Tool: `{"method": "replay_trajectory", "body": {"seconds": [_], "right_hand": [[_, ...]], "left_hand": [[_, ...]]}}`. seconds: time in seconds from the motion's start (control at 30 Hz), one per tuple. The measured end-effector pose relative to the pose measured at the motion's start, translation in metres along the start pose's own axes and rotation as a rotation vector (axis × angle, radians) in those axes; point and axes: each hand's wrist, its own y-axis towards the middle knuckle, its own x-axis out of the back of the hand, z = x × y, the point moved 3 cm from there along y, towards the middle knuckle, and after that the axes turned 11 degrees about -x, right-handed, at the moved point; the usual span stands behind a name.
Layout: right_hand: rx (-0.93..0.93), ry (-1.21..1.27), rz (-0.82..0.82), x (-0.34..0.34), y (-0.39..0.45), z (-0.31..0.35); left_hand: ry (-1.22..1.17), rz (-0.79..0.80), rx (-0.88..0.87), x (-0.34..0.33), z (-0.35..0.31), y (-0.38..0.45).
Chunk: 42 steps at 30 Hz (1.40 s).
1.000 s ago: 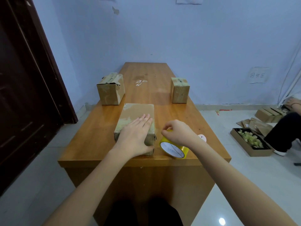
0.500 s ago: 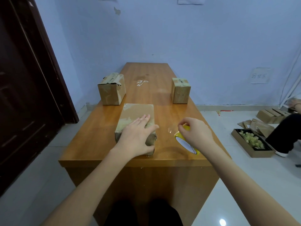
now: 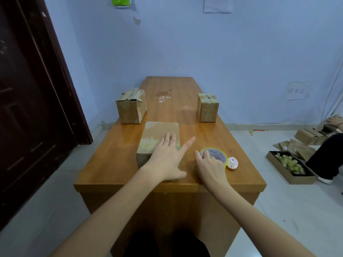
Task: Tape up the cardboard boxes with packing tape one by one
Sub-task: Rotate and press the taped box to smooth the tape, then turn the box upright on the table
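On the desk [image 3: 213,130] the flat box [image 3: 159,138] is lying at the near edge, the left hand [image 3: 167,160] pressing it with fingers spread and released. Just right of the box the tape roll [image 3: 216,154] is lying flat, the right hand [image 3: 209,167] resting relaxed fingers on it, grasping nothing. Judging by this, pinning the box firmly while finding the tape's loose end is advisable.

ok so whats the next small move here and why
Probably slide the near box aside with the left hand, which lies flat on its lid with fingers spread. The tape roll lies flat on the table under the right hand, whose fingers rest on it without gripping, so taping looks paused. The two far boxes, left and right, stand further back.
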Motion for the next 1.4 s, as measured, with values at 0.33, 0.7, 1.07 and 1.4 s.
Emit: {"method": "replay_trajectory", "body": {"seconds": [0.33,0.7,1.07,1.4], "right_hand": [[-0.108,0.464,-0.024,0.033,0.009,0.013],[-0.247,1.28,0.628,0.035,0.017,0.047],[-0.563,1.743,0.778,0.02,0.01,0.048],[-0.335,1.292,0.43,0.039,0.039,0.029]], "left_hand": [[-0.567,-0.458,0.617,0.003,0.093,-0.045],[-1.114,-0.408,0.583,-0.031,0.078,-0.043],[-0.55,-0.561,0.515,0.002,0.059,-0.033],[-0.041,-0.472,0.394,-0.005,0.045,-0.032]]}}
